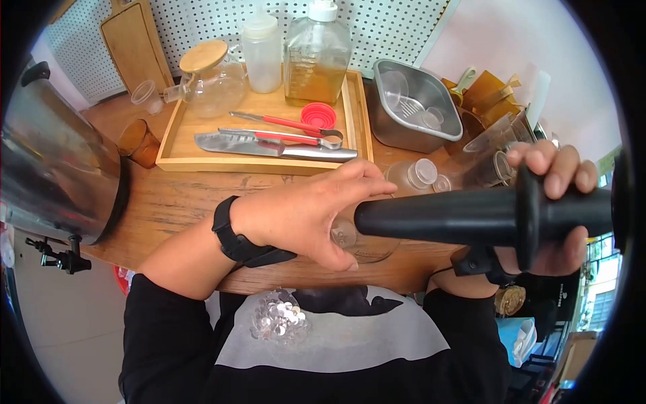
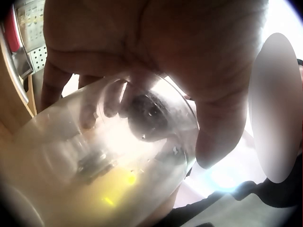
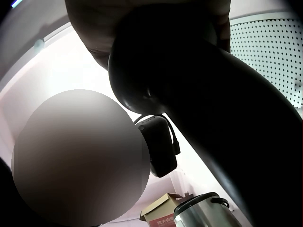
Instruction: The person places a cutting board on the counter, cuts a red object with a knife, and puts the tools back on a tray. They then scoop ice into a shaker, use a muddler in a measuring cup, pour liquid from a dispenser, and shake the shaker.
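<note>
My left hand (image 1: 303, 209) curves its thumb and fingers around the upper part of a clear container (image 2: 57, 151). The left wrist view shows fingers (image 2: 87, 111) through its wall and the thumb at its rim. My right hand (image 1: 557, 172) grips a long black blender tamper (image 1: 437, 215) by the handle, just behind its round collar. The tamper lies nearly level, its blunt tip over the clear container beside my left thumb. Up close in the right wrist view, the collar (image 3: 137, 90) and shaft are dark and smooth.
At the back, a wooden tray (image 1: 229, 165) holds a knife (image 1: 242, 144), red-handled tongs, a glass teapot and a pump bottle (image 1: 317, 60). Right of it stand a metal bin (image 1: 417, 138) and small clear jars (image 1: 422, 174). An amber cup (image 1: 139, 143) and a big dark vessel (image 1: 57, 155) are left.
</note>
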A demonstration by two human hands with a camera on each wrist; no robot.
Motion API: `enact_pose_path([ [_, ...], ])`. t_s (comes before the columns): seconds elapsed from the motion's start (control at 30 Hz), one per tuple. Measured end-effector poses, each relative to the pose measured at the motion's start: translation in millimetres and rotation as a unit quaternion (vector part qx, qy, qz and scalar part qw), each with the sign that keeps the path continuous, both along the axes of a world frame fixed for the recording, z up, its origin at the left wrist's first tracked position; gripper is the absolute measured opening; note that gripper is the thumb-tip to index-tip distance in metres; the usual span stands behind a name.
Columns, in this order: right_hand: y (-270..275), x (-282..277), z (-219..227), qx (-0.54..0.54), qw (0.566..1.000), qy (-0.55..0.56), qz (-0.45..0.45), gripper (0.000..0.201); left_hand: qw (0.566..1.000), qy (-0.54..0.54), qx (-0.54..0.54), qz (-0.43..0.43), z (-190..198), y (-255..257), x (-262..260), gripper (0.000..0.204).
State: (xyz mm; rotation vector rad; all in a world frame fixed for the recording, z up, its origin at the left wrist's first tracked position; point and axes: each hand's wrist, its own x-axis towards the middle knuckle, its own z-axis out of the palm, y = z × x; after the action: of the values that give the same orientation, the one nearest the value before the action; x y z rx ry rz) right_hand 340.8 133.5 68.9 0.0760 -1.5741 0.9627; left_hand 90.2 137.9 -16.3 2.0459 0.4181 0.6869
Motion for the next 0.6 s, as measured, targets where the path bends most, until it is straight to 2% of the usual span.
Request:
enact_pose_path([
  [0.13, 14.1, -25.3, -15.7, -0.007, 0.999, -0.038, -0.013, 0.043, 1.000, 0.024, 0.016, 0.010, 2.4, -0.6, -0.1, 0.090],
  [0.23, 11.6, -26.7, -11.9, 0.006, 0.999, 0.034, -0.024, 0.043, 0.999, 0.030, -0.023, -0.002, 6.3, -1.4, 0.1, 0.090],
  [0.33, 3.1, -28.5, -8.9, 0.013, 0.996, 0.085, -0.001, 0.043, 1.000, 0.017, -0.008, -0.002, 0.1, -0.4, 0.2, 0.089],
  [0.37, 2.9, -28.9, -11.4, 0.010, 0.998, 0.065, 0.000, 0.043, 1.000, 0.014, -0.007, -0.002, 0.1, -0.4, -0.1, 0.089],
  [0.43, 8.6, -30.9, -17.3, -0.020, 0.998, -0.065, 0.008, 0.044, 1.000, 0.027, 0.007, 0.006, -0.3, -0.7, -0.2, 0.089],
  [0.47, 5.7, -38.8, -21.9, -0.061, 0.996, -0.058, -0.019, 0.045, 1.000, 0.028, 0.007, 0.004, 0.3, -0.8, 0.0, 0.089],
  [0.6, 5.2, -38.6, -10.2, -0.001, 0.999, 0.040, -0.021, 0.043, 1.000, 0.015, 0.010, 0.002, 4.8, -2.3, 0.0, 0.088],
])
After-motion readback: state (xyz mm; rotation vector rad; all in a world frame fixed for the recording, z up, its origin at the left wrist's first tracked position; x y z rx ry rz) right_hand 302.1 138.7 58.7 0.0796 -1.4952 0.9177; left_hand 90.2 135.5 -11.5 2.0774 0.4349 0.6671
